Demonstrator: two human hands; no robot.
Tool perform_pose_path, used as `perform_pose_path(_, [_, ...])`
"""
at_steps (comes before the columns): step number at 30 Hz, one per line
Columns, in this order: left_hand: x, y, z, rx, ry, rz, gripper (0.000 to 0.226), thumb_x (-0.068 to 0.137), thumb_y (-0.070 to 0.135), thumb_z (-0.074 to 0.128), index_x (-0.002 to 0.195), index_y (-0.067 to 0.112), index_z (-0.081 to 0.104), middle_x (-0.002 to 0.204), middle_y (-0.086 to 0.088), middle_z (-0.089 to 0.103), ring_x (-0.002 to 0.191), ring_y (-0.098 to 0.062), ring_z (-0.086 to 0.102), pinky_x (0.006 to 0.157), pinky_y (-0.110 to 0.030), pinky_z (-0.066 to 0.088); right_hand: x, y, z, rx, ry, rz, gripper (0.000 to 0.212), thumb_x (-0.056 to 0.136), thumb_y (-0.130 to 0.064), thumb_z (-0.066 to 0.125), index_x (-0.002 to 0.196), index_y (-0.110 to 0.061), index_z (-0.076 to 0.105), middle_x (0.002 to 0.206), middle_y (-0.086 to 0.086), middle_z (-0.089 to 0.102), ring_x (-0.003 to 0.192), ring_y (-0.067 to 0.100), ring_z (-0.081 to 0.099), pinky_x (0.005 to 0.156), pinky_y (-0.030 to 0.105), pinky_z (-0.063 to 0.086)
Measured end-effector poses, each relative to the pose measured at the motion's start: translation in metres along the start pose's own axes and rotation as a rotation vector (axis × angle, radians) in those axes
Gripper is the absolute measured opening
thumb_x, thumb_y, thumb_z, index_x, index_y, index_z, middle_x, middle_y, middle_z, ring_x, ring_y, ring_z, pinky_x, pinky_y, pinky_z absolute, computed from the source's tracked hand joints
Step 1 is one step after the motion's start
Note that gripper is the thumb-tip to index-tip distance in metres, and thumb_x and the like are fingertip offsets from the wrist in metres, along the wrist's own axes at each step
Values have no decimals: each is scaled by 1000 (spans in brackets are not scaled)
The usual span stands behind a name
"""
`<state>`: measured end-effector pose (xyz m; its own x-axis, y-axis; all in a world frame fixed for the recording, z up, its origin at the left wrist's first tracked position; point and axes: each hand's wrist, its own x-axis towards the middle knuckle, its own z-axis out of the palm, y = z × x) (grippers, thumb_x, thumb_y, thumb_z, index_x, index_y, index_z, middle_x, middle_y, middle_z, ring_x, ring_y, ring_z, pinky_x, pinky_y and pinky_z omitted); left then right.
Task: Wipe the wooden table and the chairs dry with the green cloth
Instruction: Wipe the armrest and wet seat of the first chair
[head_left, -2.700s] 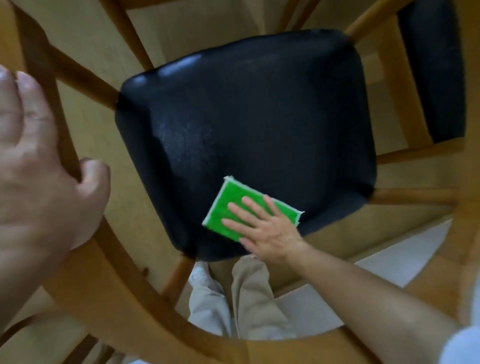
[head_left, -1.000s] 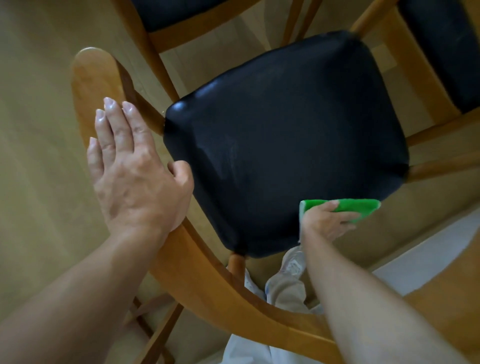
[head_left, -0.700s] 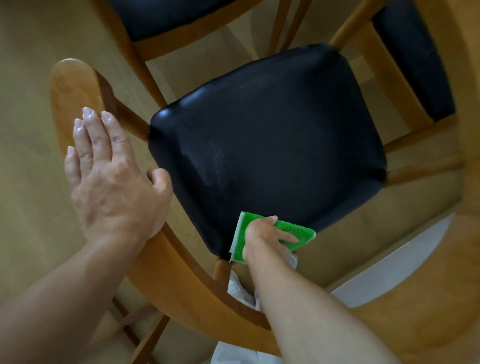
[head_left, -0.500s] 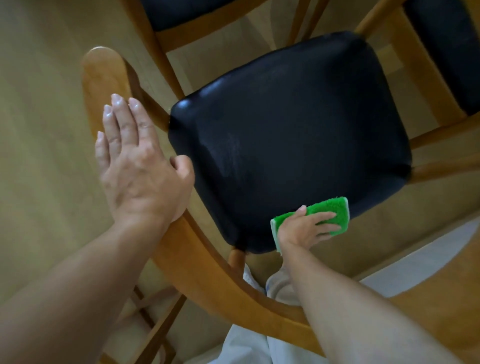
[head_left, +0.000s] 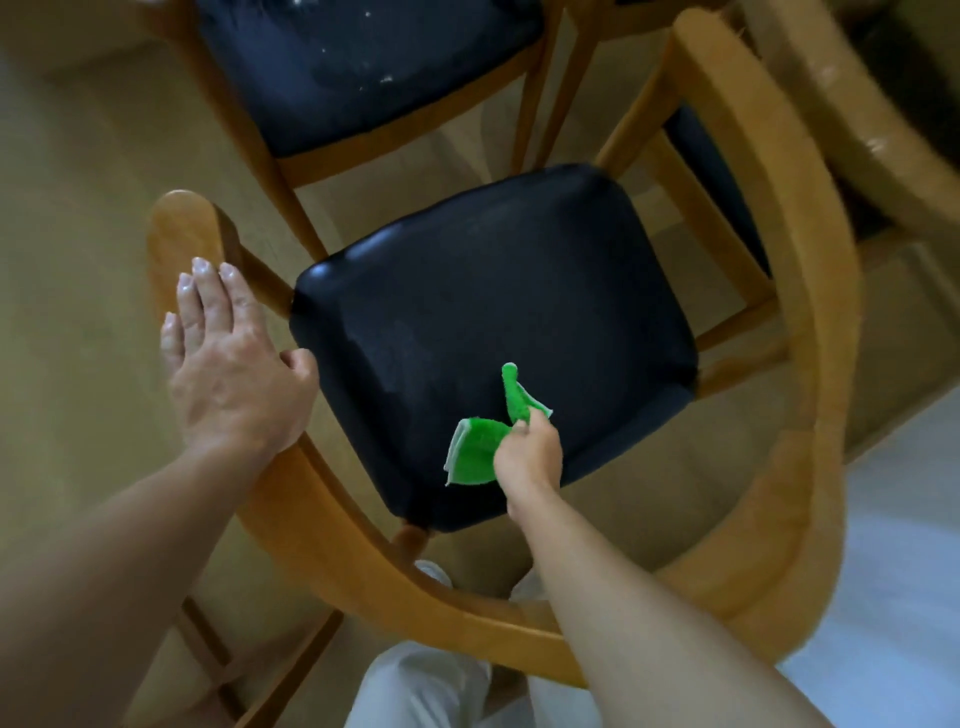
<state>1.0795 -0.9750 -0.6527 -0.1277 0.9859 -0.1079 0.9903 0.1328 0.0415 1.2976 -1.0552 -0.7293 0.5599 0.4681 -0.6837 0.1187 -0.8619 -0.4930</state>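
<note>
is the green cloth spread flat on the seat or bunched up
Bunched up. The right hand pinches the green cloth at its middle, so one end sticks up and the other flops over the black seat.

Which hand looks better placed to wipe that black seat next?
The right hand: it pinches the green cloth just above the black seat. The left hand rests on the wooden chair back.

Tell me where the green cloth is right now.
In the head view, the green cloth is pinched in the right hand, crumpled over the near edge of the black chair seat, right of the left hand on the wooden chair back.
</note>
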Motion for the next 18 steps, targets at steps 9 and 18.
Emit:
perform_pose_path(9, [-37,102,-18,-147,-267,31,77,94,34,44,151,6,0,158,-15,0,145,-25,-2,116,-39,2,15,-33,-125,85,11,-212,29,102,-25,33,113,-24,60,101,-3,64,93,16,60,71,30,44])
perform_pose_path(18, [-95,314,-31,-449,-477,101,71,98,32,37,151,7,-2,159,-9,-1,146,-19,-3,114,-31,-2,24,-90,-276,102,-97,-643,29,103,-28,35,122,-22,56,103,-5,65,87,5,61,70,23,49])
